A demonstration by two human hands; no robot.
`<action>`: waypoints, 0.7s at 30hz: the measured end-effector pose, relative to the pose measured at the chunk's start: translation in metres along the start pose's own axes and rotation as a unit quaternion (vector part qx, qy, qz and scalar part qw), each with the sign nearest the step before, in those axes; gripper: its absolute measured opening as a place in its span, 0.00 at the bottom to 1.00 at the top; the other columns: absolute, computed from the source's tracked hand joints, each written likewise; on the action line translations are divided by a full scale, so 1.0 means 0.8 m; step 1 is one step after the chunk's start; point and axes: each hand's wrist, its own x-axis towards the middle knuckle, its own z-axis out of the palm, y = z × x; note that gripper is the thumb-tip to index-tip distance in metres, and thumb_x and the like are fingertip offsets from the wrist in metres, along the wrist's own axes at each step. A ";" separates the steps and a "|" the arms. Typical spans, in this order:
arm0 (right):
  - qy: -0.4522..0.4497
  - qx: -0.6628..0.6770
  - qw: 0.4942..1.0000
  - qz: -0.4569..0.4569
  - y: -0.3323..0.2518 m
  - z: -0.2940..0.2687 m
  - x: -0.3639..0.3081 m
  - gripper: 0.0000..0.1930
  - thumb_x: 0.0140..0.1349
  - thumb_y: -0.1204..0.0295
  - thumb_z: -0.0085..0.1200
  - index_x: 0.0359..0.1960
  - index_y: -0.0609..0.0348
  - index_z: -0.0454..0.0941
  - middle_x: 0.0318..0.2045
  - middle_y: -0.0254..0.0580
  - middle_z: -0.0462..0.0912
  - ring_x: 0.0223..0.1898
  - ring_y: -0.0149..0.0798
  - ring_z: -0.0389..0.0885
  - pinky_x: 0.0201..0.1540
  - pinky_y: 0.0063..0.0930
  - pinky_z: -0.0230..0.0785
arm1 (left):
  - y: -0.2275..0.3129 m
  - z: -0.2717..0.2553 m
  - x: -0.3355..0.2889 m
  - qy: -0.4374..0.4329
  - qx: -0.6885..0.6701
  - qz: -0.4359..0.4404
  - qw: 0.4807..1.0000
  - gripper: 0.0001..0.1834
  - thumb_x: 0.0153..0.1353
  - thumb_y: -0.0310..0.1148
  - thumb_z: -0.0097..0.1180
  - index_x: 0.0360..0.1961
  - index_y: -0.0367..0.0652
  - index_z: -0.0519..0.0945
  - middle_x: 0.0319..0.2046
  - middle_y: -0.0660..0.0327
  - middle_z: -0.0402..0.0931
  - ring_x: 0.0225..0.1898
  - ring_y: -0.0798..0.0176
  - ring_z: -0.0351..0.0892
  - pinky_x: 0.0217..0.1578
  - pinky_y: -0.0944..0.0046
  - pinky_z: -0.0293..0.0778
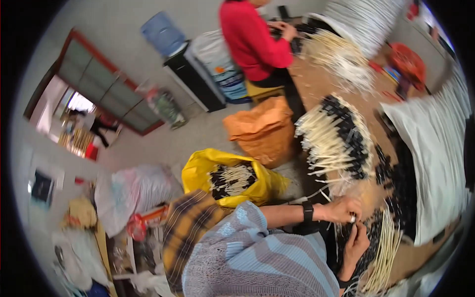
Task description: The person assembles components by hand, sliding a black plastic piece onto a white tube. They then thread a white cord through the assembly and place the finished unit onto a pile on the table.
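Note:
My left hand (342, 209), wearing a black wristwatch (308, 213), pinches at a tiny white-tipped piece (353, 218) over the table. My right hand (356, 242) is closed just below it, its fingertips almost meeting the left's. What the right fingers grip is too small to make out. Beside the right hand lies a bundle of cream-coloured cords (386, 245). Many small black pieces (391, 171) are scattered beyond my hands. Farther left along the table is a large stack of cream cords with black ends (336, 136).
A yellow sack (217, 163) of black-and-cream cords and an orange sack (262, 128) stand beside the table. White woven sacks (428, 163) lie along its far side. Another person in a red top (252, 42) works at the table, near a water dispenser (195, 74).

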 end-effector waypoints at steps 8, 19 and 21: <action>-0.111 0.164 0.977 0.078 -0.017 0.012 0.011 0.08 0.66 0.77 0.49 0.42 0.70 0.76 0.20 0.39 0.66 0.23 0.26 0.62 0.24 0.23 0.58 | 0.023 -0.018 -0.042 0.089 0.001 0.014 0.996 0.02 0.43 0.24 0.57 0.21 0.39 0.78 0.27 0.62 0.75 0.34 0.60 0.78 0.34 0.62 0.73; 0.001 0.046 0.985 0.166 -0.013 -0.021 -0.032 0.07 0.62 0.74 0.56 0.38 0.65 0.81 0.22 0.43 0.78 0.23 0.23 0.71 0.28 0.22 0.67 | -0.020 -0.012 -0.001 -0.108 0.280 0.117 0.947 0.22 0.43 0.20 0.54 0.42 0.48 0.82 0.44 0.59 0.77 0.49 0.51 0.75 0.45 0.56 0.74; 0.084 0.079 0.977 0.181 -0.004 -0.023 -0.050 0.07 0.61 0.73 0.57 0.36 0.64 0.81 0.17 0.44 0.75 0.18 0.28 0.68 0.23 0.25 0.63 | -0.017 0.010 0.024 -0.208 0.264 0.149 0.930 0.21 0.43 0.19 0.54 0.40 0.50 0.82 0.45 0.60 0.77 0.49 0.52 0.76 0.44 0.56 0.74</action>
